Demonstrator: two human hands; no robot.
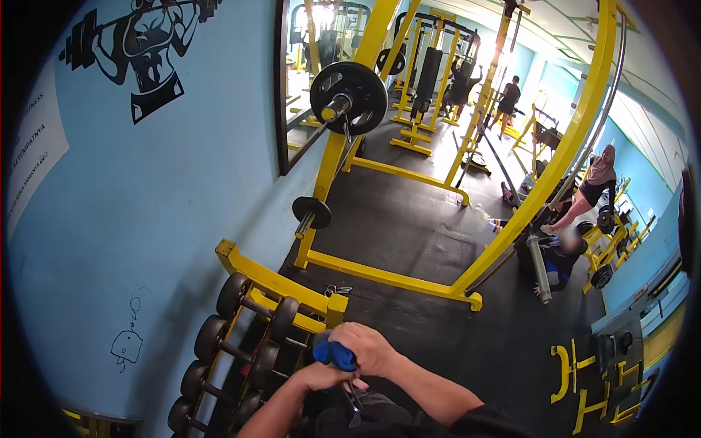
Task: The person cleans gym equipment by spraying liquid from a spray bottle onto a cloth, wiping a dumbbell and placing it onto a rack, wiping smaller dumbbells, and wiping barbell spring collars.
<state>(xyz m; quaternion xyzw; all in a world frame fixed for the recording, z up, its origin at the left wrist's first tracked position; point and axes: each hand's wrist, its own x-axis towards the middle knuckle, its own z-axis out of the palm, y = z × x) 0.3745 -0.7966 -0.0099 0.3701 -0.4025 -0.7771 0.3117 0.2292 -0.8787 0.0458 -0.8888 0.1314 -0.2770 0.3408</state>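
A bunched blue cloth (334, 353) is between my two hands at the bottom centre. My right hand (363, 346) is closed over the cloth from above. Just below it, my left hand (322, 375) is closed around the cloth's lower part. Something thin and grey hangs under my hands, too small to make out. To the left of my hands, black dumbbells (283, 319) lie on a yellow rack (274, 279).
A yellow frame (380, 276) stands ahead, holding a barbell plate (349, 97) and a smaller plate (312, 214). One person sits on the floor at right; others stand farther back. A yellow-framed bench (577, 372) is at lower right.
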